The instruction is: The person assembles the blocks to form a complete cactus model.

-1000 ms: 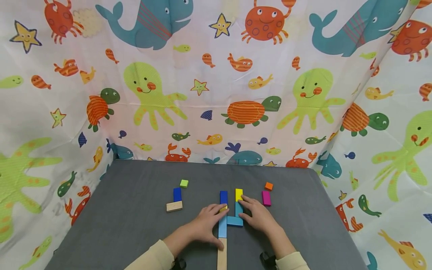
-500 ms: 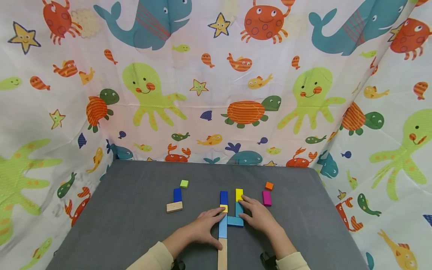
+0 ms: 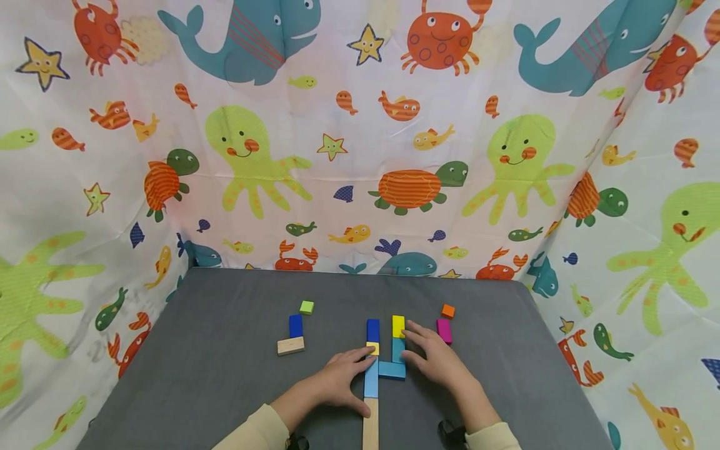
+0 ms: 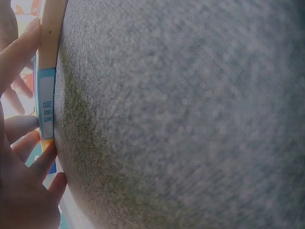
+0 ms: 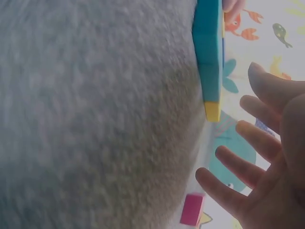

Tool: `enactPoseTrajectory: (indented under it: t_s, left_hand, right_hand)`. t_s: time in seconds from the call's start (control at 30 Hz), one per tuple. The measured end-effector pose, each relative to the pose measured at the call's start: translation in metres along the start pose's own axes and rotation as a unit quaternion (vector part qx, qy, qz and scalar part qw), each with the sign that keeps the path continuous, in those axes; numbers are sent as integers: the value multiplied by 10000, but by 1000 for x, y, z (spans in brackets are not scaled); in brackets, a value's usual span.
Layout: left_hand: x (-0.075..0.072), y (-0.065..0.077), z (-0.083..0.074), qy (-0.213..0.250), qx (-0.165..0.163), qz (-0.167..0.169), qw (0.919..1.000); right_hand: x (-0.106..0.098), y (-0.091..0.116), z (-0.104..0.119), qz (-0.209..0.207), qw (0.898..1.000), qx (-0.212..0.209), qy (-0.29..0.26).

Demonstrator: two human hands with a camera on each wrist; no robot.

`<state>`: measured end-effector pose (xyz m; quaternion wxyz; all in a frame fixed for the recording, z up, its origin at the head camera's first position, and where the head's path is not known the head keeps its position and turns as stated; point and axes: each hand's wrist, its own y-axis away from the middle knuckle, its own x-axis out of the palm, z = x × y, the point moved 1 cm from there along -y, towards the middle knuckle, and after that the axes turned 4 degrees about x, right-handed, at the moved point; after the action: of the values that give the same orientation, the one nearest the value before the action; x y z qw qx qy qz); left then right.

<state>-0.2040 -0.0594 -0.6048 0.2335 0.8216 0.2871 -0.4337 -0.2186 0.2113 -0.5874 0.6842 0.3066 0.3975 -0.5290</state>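
A flat row of blocks runs away from the near table edge: a plain wooden block (image 3: 370,428), a light blue block (image 3: 371,381), a small yellow block (image 3: 373,344) and a dark blue block (image 3: 373,329). My left hand (image 3: 340,380) rests on this row, thumb at the wooden block and fingertips at the yellow and light blue ones. A blue block (image 3: 392,370) lies crosswise, joining a second short column of a teal block (image 3: 397,351) and a yellow block (image 3: 397,325). Beside that column is my right hand (image 3: 440,357), spread and apart from the blocks in the right wrist view.
Leftward lie a green cube (image 3: 306,307), a dark blue block (image 3: 295,325) and a wooden block (image 3: 290,346). Rightward are an orange cube (image 3: 447,311) and a magenta block (image 3: 444,331). A grey cloth covers the table (image 3: 225,375); a sea-animal curtain (image 3: 349,169) surrounds it.
My right hand has shifted slightly right, away from the yellow and teal blocks. The left hand stays in nearly the same place, and the blocks keep their layout.
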Motion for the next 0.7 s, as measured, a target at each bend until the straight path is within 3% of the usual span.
enactPoseTrajectory:
  t_s: [0.47,0.7]
  left_hand:
    - [-2,2,-4,323,-120,-127,9993]
    - [-2,2,-4,423,-40,-148,9990]
  right_hand:
    - [-23,7,-14,-695,9976,26,-38]
    - [-32,11,-30,-863,9959,264,9]
